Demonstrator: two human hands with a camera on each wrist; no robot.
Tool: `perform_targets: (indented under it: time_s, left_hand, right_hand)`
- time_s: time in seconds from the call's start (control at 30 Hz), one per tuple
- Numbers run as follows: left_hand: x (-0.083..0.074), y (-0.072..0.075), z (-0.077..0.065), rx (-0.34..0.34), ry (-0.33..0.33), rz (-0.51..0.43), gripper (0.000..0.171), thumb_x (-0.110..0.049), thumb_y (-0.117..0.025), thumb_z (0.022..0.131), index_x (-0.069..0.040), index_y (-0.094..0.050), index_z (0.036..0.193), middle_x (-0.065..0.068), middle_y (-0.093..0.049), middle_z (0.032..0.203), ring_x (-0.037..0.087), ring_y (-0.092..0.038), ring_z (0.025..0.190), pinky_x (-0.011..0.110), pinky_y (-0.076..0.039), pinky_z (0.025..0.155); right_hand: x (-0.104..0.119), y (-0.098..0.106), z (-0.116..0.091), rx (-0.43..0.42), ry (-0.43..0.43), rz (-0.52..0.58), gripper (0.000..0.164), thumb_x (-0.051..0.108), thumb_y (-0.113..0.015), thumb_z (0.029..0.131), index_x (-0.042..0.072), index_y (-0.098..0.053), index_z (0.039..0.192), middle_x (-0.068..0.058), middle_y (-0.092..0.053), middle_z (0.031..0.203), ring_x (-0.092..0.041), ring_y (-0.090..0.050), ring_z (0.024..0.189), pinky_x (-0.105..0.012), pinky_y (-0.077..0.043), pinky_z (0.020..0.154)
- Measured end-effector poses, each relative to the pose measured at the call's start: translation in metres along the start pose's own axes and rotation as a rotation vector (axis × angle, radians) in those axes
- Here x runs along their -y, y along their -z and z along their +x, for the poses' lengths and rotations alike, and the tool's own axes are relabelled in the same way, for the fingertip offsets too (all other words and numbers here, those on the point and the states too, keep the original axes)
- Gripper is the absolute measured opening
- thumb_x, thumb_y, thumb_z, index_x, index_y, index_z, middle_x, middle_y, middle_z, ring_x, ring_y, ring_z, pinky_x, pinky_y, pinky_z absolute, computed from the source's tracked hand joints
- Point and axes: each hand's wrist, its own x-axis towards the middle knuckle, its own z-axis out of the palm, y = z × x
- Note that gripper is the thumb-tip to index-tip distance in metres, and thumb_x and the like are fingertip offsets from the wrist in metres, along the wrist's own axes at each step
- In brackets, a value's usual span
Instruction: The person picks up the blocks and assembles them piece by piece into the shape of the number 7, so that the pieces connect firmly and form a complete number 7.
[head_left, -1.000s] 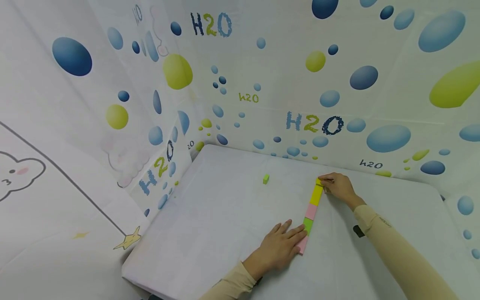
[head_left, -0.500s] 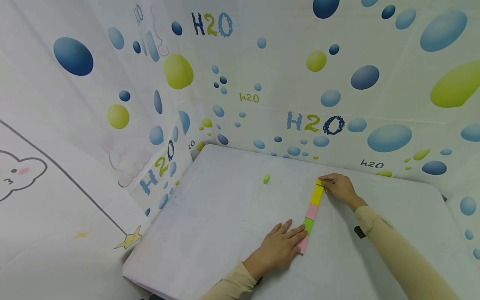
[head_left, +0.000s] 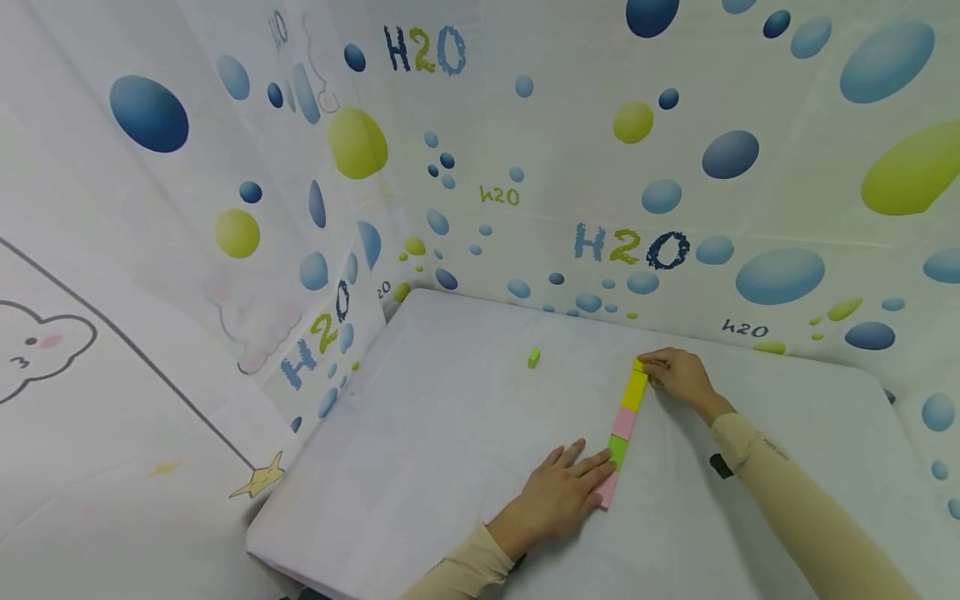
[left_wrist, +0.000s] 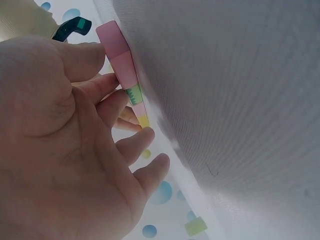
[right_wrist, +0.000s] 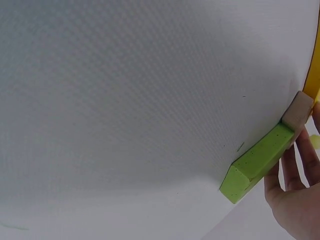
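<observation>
A straight row of blocks lies on the white table: pink block (head_left: 607, 492) nearest, then green block (head_left: 617, 450), pink block (head_left: 624, 423) and yellow blocks (head_left: 634, 390) at the far end. My left hand (head_left: 555, 493) rests flat with fingers spread, touching the near pink and green blocks. In the left wrist view its thumb and fingers lie along the row's side. My right hand (head_left: 678, 375) pinches at the far end. The right wrist view shows its fingertips at a light-brown block (right_wrist: 298, 108) between yellow block (right_wrist: 314, 70) and long green block (right_wrist: 257, 157), mostly hidden from above.
A loose light-green block (head_left: 533, 358) stands left of the row, toward the back of the table (head_left: 420, 433). A wall cloth (head_left: 570, 150) printed with bubbles and H2O lettering rises behind the far edge and along the left side.
</observation>
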Motion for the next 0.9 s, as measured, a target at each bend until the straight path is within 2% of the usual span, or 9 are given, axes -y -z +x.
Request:
perform_targets:
  time_s: [0.23,0.9]
  left_hand:
    - [0.0,-0.0003,-0.0003,0.003,-0.001,0.003,0.05,-0.04,-0.044,0.112,-0.029,-0.042,0.161,-0.013,-0.035,0.167,0.026,-0.036,0.153,0.044,-0.036,0.12]
    - [0.0008,-0.0005,-0.001,0.014,-0.001,-0.03,0.05,-0.038,-0.043,0.112,-0.029,-0.04,0.162,-0.013,-0.033,0.168,0.026,-0.034,0.154,0.045,-0.035,0.121]
  right_hand:
    - [0.0034,0.0007,-0.0019,0.002,0.008,0.0,0.027,0.017,-0.068,0.103,0.003,-0.076,0.124,-0.024,-0.07,0.125,-0.035,-0.065,0.104,-0.053,-0.052,0.09]
    - [0.0013,0.0004,-0.0018,-0.008,0.034,-0.012,0.026,0.017,-0.069,0.103,0.004,-0.077,0.123,-0.022,-0.073,0.12,-0.029,-0.064,0.093,-0.041,-0.05,0.081]
